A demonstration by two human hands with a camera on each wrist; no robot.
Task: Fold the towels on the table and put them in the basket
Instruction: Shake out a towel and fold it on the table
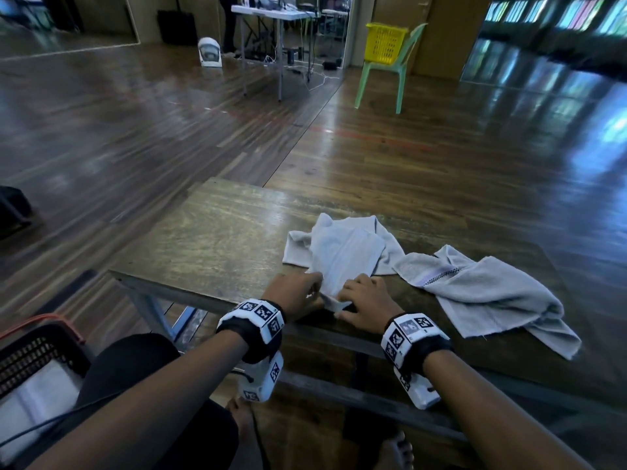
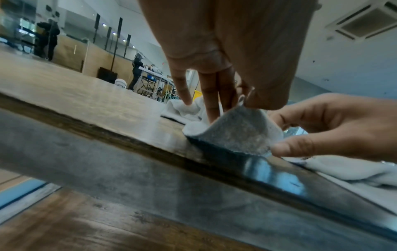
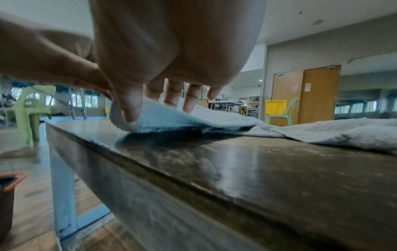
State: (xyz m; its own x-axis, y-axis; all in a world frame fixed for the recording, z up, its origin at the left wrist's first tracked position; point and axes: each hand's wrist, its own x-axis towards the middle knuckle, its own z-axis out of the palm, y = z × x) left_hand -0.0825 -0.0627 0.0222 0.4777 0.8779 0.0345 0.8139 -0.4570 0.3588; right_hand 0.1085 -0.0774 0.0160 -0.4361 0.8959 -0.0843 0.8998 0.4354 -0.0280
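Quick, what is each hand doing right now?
Left hand: pinching the near edge of the towel.
Right hand: gripping the same edge, thumb under, fingers on top.

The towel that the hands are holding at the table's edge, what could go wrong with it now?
Both hands, the left hand and the right hand, pinch the light towel right at the near edge of the table. If a grip slips, that corner could drop off the edge. The grey towel lies touching it on the right, so a pull might drag it along. The light towel is bunched further back, so the fold may come out uneven.
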